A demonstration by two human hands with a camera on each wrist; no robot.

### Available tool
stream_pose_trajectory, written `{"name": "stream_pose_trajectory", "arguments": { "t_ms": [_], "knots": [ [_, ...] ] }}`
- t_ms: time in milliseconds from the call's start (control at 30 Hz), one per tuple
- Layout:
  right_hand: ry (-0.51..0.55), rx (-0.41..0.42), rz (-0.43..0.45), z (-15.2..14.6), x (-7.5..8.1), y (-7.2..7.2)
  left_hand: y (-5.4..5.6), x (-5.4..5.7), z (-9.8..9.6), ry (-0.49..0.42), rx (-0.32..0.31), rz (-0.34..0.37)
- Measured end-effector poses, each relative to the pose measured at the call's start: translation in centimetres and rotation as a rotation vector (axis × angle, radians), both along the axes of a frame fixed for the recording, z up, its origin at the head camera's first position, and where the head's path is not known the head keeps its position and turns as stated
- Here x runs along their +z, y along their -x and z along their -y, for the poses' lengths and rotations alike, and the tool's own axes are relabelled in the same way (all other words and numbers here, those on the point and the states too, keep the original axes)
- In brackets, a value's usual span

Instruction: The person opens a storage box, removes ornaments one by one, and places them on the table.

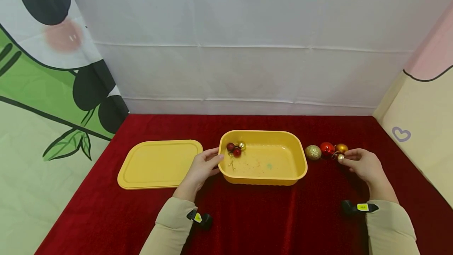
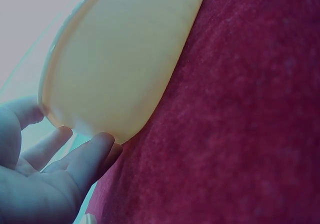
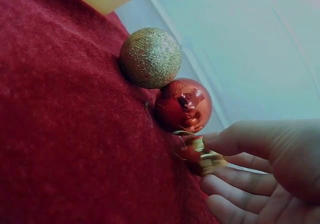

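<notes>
A yellow plastic container (image 1: 263, 181) stands uncovered on the cloth. My left hand (image 1: 202, 167) grips its left rim, thumb over the edge and fingers against the outside wall, as the left wrist view also shows. Inside, at the left end, lies a cluster of small dark red and gold baubles (image 1: 236, 152) with a thin gold sprig. On the right, my right hand (image 1: 364, 166) pinches a small shiny gold bauble (image 1: 341, 157) between thumb and fingers. Next to it are an orange-gold bauble (image 1: 341, 148), a shiny red bauble (image 3: 183, 105) and a glittery gold bauble (image 3: 150, 58).
A flat yellow lid (image 1: 159, 164) lies on the red cloth (image 1: 247, 219) left of the container. Behind the table hangs a pale creased sheet (image 1: 226, 70). Printed cartoon fabric (image 1: 39, 101) covers the left side.
</notes>
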State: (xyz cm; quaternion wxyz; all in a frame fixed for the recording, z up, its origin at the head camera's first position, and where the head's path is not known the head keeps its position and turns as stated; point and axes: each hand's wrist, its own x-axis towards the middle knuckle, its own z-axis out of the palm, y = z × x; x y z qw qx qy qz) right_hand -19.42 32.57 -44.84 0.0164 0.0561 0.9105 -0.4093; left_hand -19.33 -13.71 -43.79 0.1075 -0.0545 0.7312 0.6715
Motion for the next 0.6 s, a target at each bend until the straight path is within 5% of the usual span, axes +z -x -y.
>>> {"name": "stream_pose_trajectory", "arguments": {
  "t_ms": [600],
  "knots": [
    [0.027,-0.089,-0.152,0.7,1.5,-0.1,0.1,0.0,-0.1,-0.005,-0.012,-0.015]
  ]
}}
